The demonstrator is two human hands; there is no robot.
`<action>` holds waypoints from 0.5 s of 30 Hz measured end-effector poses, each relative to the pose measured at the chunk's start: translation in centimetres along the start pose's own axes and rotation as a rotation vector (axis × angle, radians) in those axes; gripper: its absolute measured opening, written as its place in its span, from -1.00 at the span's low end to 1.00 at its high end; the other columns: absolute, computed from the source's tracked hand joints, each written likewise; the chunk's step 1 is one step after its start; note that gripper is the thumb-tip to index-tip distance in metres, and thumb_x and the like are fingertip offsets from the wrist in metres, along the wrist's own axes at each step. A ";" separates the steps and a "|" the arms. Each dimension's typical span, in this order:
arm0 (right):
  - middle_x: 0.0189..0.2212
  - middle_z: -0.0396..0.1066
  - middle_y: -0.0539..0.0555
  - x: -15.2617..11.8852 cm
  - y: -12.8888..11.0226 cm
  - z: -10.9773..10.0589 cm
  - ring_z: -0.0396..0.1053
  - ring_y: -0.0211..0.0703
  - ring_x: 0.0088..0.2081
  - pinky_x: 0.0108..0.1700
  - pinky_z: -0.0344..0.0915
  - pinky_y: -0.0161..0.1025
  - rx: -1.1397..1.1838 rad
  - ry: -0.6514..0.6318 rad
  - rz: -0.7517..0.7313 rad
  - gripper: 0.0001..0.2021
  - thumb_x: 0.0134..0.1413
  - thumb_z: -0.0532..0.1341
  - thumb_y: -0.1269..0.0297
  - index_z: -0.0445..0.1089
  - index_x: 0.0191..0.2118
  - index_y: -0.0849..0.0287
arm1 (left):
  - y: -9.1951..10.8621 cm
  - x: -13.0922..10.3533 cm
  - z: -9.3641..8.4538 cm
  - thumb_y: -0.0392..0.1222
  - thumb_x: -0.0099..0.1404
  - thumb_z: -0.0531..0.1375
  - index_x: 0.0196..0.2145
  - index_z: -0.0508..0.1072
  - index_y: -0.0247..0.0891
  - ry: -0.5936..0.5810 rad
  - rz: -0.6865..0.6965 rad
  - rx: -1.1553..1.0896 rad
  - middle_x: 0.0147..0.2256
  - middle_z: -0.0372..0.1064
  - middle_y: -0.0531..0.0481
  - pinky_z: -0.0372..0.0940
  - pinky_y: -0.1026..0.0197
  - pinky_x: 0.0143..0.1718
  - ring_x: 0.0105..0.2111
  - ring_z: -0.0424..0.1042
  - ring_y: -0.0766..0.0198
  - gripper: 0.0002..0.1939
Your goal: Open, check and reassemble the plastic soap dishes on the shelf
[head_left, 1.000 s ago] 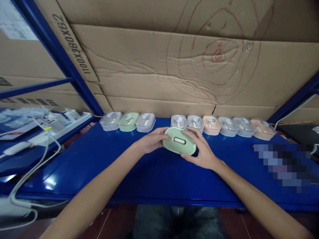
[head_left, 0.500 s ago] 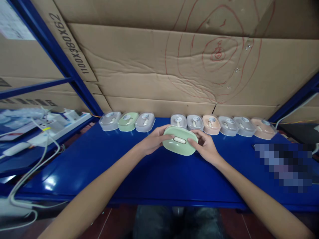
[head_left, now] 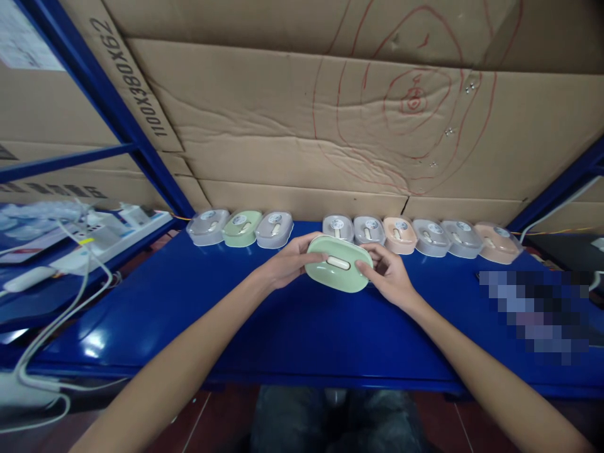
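Observation:
A light green oval box (head_left: pixel 330 278) with a white slot-like handle on its face is held up above the blue table (head_left: pixel 292 340). My left hand (head_left: pixel 289 261) grips its left end, thumb on the face. At the right end my right hand (head_left: pixel 387 277) holds it, thumb also on the face and fingers behind. Behind it, similar boxes stand in a row along the cardboard: a grey box (head_left: pixel 338 228) and an orange box (head_left: pixel 400 234) near the hands, a green box (head_left: pixel 242 228) farther left.
A cardboard wall (head_left: pixel 264 100) with red drawn rings closes off the back. Cables and a white power strip (head_left: pixel 136 236) lie at the left. A blurred, pixelated item (head_left: pixel 533 314) is at the right. Blue frame posts stand on both sides.
Both hands and the green box have shifted very slightly left and up in the picture. The grip looks the same.

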State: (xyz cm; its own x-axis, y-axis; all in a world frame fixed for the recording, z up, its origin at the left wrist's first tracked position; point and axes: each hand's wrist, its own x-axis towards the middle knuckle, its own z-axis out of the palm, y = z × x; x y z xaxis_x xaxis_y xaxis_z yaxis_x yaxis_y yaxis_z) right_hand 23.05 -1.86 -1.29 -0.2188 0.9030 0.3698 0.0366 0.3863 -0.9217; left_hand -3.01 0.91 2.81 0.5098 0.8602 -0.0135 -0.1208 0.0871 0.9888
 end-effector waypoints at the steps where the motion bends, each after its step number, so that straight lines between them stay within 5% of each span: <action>1: -0.16 0.69 0.11 0.0 0.0 -0.1 0.66 0.04 -0.19 -0.15 0.61 -0.04 -0.006 -0.001 -0.004 -0.56 0.21 0.49 -0.12 0.51 0.03 0.04 | 0.0 0.0 0.1 -0.10 0.13 0.60 0.01 0.59 -0.24 0.000 0.006 0.014 -0.17 0.56 -0.06 0.30 0.24 -0.28 -0.23 0.53 0.20 -0.47; 11: -0.11 0.67 0.10 -0.3 0.4 0.2 0.64 0.03 -0.12 -0.11 0.58 -0.06 -0.048 -0.014 -0.063 -0.59 0.25 0.48 -0.07 0.50 0.06 0.01 | -0.6 0.0 0.4 -0.11 0.02 0.64 -0.14 0.62 -0.24 0.050 0.053 0.092 -0.26 0.57 0.02 0.31 0.24 -0.24 -0.27 0.51 0.24 -0.51; 15: -0.06 0.64 0.11 -0.1 -0.1 -0.9 0.60 0.02 -0.11 -0.06 0.55 -0.03 -0.224 0.034 -0.132 -0.60 0.44 0.30 -0.14 0.48 0.16 -0.01 | -0.2 0.3 -0.6 -0.15 -0.05 0.66 -0.08 0.63 -0.23 0.163 0.057 0.025 -0.20 0.62 -0.01 0.36 0.23 -0.24 -0.24 0.55 0.20 -0.43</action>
State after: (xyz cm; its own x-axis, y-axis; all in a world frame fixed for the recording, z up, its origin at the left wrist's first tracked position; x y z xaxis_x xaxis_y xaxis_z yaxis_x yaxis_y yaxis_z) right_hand 23.98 -1.80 -1.15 -0.2037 0.8465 0.4919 0.2262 0.5295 -0.8176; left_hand -3.31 1.49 2.51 0.3575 0.9337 0.0212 -0.1236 0.0248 0.9920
